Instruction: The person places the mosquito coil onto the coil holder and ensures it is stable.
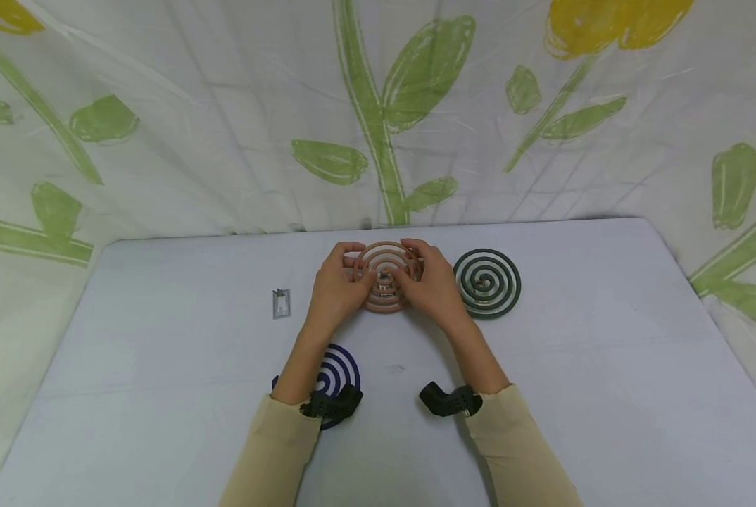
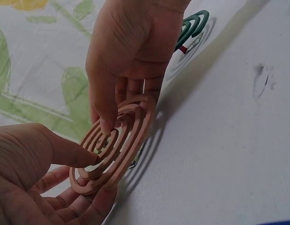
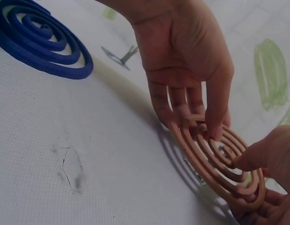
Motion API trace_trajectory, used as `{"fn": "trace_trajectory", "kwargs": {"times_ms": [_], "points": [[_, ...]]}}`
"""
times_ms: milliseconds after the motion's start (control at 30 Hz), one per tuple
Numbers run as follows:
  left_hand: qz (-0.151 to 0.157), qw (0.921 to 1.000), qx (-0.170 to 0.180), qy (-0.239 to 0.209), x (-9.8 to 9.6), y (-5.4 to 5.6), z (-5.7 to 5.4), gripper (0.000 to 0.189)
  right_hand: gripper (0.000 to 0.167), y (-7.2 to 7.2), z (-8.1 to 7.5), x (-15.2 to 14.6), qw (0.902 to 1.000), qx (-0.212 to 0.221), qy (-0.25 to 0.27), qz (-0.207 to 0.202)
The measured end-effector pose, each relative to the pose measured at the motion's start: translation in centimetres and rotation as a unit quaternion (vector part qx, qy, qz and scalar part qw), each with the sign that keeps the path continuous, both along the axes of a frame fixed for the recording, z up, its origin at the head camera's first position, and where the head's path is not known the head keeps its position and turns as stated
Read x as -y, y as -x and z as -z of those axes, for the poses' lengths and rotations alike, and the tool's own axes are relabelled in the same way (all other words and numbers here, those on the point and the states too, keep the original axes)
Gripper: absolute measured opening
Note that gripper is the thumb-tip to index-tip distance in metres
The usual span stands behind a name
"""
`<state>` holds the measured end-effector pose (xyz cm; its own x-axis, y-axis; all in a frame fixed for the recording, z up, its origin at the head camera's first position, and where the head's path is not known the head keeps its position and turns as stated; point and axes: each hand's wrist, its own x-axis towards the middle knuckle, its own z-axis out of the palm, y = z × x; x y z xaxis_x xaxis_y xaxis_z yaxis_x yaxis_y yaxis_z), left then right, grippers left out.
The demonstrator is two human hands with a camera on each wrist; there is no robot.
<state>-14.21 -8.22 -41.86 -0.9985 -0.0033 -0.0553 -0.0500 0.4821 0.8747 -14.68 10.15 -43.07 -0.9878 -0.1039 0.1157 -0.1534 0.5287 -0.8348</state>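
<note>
Both hands hold a brown mosquito coil (image 1: 384, 309) tilted over the far middle of the table. My left hand (image 1: 338, 290) grips its left side, thumb near the centre and fingers under the outer ring. The right hand (image 1: 437, 287) grips the opposite side the same way, its thumb (image 2: 106, 115) also close to the centre. A small metal coil stand (image 3: 195, 172) shows below the coil, partly hidden by its rings. Close beside the right hand, a dark green coil (image 1: 518, 283) sits over another metal stand.
A second flat metal stand (image 1: 274, 305) lies left of the left hand. Under the left forearm lies a blue coil (image 3: 74, 72), partly covered in the head view. The white table (image 1: 606, 394) ends at a curtain (image 1: 226, 141) painted with flowers.
</note>
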Motion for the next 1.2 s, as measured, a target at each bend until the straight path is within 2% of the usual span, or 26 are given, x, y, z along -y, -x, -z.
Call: {"fn": "trace_trajectory", "kwargs": {"times_ms": [400,733,1200], "points": [[-0.007,0.9998,-0.002,0.018,-0.17,-0.06,-0.36,0.05,0.052,0.02,0.11,0.02,0.9999,-0.012,-0.006,-0.004],[-0.007,0.9998,0.004,0.017,-0.21,-0.07,-0.34,0.05,0.052,0.0,0.17,-0.04,0.9995,-0.023,-0.019,-0.003],[0.001,0.9999,0.011,0.001,0.33,-0.06,-0.47,0.051,0.054,-0.06,-0.25,-0.12,0.9998,-0.02,-0.005,-0.006]]}}
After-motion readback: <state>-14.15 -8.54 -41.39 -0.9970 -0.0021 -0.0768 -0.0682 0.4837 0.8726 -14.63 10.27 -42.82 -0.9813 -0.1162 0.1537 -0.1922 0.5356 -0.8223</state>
